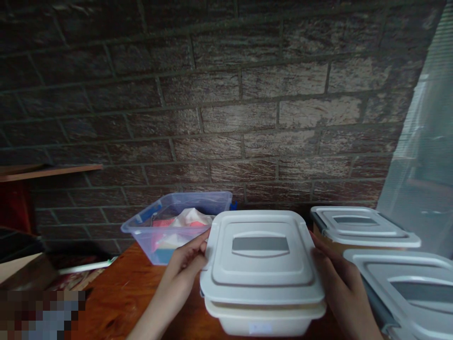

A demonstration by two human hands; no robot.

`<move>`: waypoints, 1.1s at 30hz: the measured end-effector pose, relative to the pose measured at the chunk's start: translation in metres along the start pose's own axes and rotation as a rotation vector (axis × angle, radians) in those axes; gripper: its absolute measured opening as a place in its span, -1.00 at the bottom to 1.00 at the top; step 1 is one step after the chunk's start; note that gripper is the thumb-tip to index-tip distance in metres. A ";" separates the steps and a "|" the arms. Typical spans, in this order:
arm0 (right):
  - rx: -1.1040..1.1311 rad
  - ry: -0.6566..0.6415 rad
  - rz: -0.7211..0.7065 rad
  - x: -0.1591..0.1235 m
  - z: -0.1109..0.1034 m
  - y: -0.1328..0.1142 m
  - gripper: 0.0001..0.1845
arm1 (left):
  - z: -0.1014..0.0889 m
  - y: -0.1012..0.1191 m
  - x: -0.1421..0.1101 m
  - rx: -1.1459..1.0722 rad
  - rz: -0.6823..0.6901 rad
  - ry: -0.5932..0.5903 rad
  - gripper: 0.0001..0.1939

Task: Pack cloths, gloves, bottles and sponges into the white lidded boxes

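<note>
A white plastic lid (260, 269) with a grey panel in its middle lies over a pale storage box (265, 321) at the front of the table. Along the lid's front edge a narrow gap shows above the box rim; whether the lid is fully seated I cannot tell. My left hand (187, 264) is closed on the lid's left side, fingers curled at its edge. On the opposite side, my right hand (334, 271) holds the lid's right edge, its fingertips partly hidden.
A clear purple-tinted bin (141, 229) with pink and white contents stands behind on the left of the wooden table (116, 288). To the right are two lidded boxes, one farther back (385, 229) and one nearer (410, 264). A brick wall (219, 104) rises behind.
</note>
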State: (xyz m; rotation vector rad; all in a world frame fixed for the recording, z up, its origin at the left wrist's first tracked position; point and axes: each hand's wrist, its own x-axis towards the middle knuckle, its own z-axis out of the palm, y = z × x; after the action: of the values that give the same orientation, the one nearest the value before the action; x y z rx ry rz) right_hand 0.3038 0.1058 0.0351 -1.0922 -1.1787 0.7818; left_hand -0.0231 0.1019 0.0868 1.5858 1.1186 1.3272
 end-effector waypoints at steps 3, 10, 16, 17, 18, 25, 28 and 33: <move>-0.003 -0.025 -0.011 0.000 -0.001 0.001 -0.41 | 0.001 0.003 0.001 0.007 -0.012 -0.031 -0.37; -0.045 -0.059 -0.050 -0.003 -0.003 0.000 -0.44 | -0.003 0.004 0.005 0.092 -0.014 0.033 -0.43; -0.050 -0.129 -0.076 -0.003 -0.003 -0.002 -0.40 | -0.010 0.011 0.005 0.170 -0.034 0.049 -0.41; -0.044 -0.142 -0.082 -0.003 -0.004 -0.003 -0.40 | -0.011 0.012 0.005 0.169 -0.038 0.041 -0.42; -0.041 -0.144 -0.085 -0.002 -0.004 -0.003 -0.41 | -0.011 0.012 0.005 0.163 -0.039 0.035 -0.42; -0.019 -0.147 -0.055 0.001 -0.006 -0.004 -0.45 | -0.013 0.006 0.008 0.153 -0.030 0.021 -0.44; -0.013 -0.134 -0.042 0.001 -0.006 -0.007 -0.45 | -0.012 0.006 0.008 0.140 -0.024 -0.002 -0.45; -0.068 -0.116 -0.032 0.002 -0.008 -0.013 -0.43 | -0.007 0.012 0.007 0.091 -0.029 -0.052 -0.47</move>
State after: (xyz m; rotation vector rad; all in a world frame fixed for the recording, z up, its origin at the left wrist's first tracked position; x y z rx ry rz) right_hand 0.3114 0.1013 0.0476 -1.0928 -1.3256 0.7945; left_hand -0.0280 0.1052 0.1016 1.6542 1.1801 1.2251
